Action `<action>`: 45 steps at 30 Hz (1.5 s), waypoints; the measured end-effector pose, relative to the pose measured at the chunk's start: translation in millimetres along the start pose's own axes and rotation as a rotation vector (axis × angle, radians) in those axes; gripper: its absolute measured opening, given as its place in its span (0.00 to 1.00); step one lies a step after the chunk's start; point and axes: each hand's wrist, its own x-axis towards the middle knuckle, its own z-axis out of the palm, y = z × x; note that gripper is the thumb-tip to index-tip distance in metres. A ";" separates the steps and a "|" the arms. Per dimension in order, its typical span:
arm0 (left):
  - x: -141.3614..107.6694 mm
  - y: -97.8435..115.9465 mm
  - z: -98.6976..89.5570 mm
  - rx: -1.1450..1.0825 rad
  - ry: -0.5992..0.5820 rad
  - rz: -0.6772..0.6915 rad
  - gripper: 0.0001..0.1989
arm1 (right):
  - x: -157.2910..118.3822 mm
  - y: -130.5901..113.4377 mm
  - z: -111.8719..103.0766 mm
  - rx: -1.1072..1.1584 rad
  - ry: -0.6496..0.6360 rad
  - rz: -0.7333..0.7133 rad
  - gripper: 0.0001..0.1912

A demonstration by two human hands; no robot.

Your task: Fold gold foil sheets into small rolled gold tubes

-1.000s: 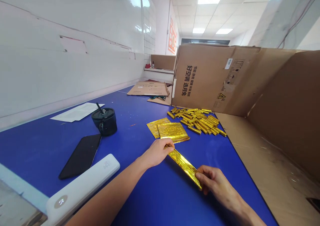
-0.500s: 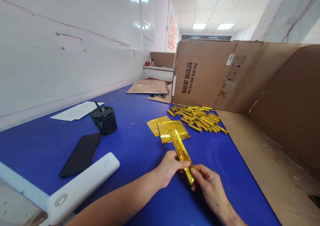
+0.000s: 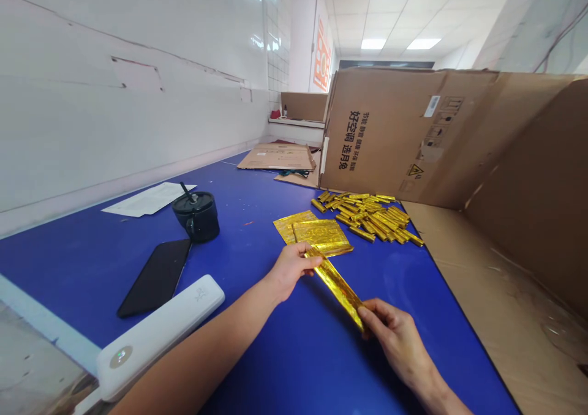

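Head feed, logged from my remote station. A blue-topped work table (image 3: 257, 354) runs from lower left toward the back, along a white wall (image 3: 138, 103) at upper left. An opened cardboard box (image 3: 386, 127) stands at upper right, and flattened cardboard (image 3: 276, 157) lies at the far end of the table. Left of center I note a paper sheet (image 3: 149, 199), a black lidded cup (image 3: 196, 217), a black smartphone (image 3: 155, 277) and, nearest lower left, a white oblong device (image 3: 160, 335). Right of center, a pile of gold foil sticks (image 3: 367, 217) lies near the box. Just below it are gold foil sheets (image 3: 312, 234), one overlapping another. At lower center, a folded gold foil strip (image 3: 337, 289) runs diagonally between the hands. The left hand (image 3: 289, 272) is clenched on its upper end, and the right hand (image 3: 399, 341) grasps its lower end. Neither has released it.
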 end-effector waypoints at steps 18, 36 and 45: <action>5.3 -21.3 -14.5 1.339 -0.217 0.499 0.09 | 7.7 18.1 -14.0 -1.128 0.147 -0.359 0.11; -16.9 -1.5 8.5 1.792 -0.338 0.389 0.06 | 1.0 -3.3 -6.9 -1.252 -0.072 -0.339 0.13; -46.1 -41.5 37.9 1.489 -0.642 0.493 0.42 | 2.7 -2.1 -6.3 -1.257 -0.083 -0.327 0.13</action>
